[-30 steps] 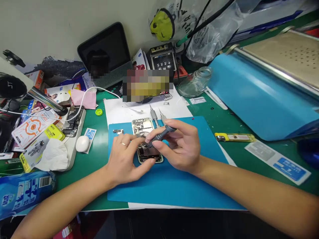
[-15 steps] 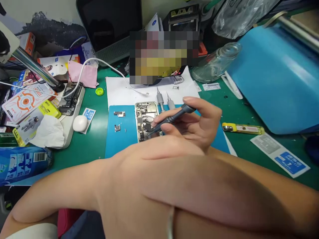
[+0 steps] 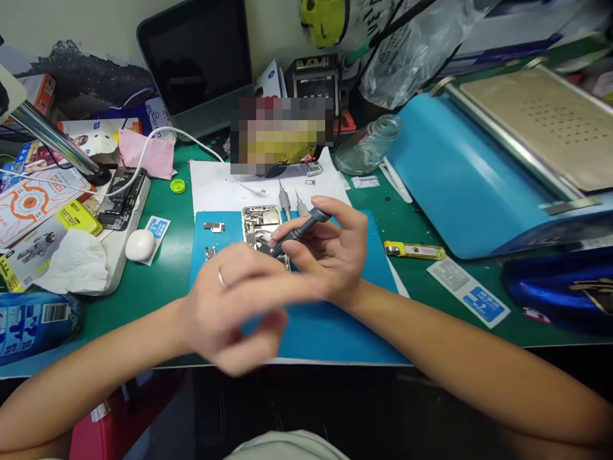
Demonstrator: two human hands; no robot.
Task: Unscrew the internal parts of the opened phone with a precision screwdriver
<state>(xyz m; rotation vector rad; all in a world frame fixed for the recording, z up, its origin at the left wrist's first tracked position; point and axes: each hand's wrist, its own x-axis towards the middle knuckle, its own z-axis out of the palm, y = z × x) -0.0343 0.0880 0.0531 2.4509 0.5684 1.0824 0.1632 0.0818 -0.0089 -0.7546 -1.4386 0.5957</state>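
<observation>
My right hand [image 3: 330, 243] grips a dark grey precision screwdriver [image 3: 304, 229], slanted down and left over an opened smartphone [image 3: 263, 217]. The phone's circuit boards are bare, and its lower part is hidden by my hands. In front of it my left hand [image 3: 244, 300], with a ring on one finger, is in the air, blurred. Its index finger points right and its thumb is apart from it, with nothing seen between them. Left of the phone, two small phone parts [image 3: 214, 227] lie on the blue mat [image 3: 325, 332], the lower one partly covered.
Two grey screwdrivers [image 3: 285, 199] lie beyond the phone near white paper [image 3: 211, 185]. At right are a yellow cutter knife [image 3: 414, 250], a glass jar [image 3: 366, 150] and a large blue machine [image 3: 431, 179]. A white earbud case [image 3: 140, 245] and tissue [image 3: 76, 262] are at left.
My left hand has dropped from close before the camera, where it filled the lower view, to beside my right hand. The view has shifted. The screwdriver stays in my right hand.
</observation>
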